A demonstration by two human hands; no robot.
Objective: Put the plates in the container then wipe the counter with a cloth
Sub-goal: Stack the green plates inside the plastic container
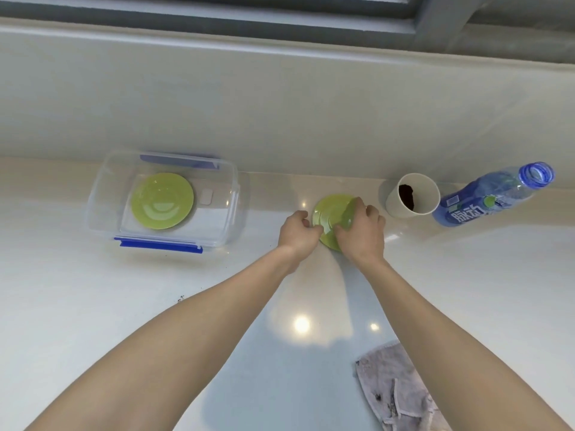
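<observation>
1 green plate (161,200) sits in container (230,213) at frame left; your left hand (298,233) and right hand (362,236) grip plate 2 (329,216) at centre; cloth (401,390) lower right untouched, counter (93,290) unwiped

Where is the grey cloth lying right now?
The grey cloth lies on the white counter at the head view's lower right, beside the right forearm.

White counter (93,306) carries: clear container (102,194) (blue clips), paper cup (401,209), bottle (466,209), grey cloth (401,390).
</observation>
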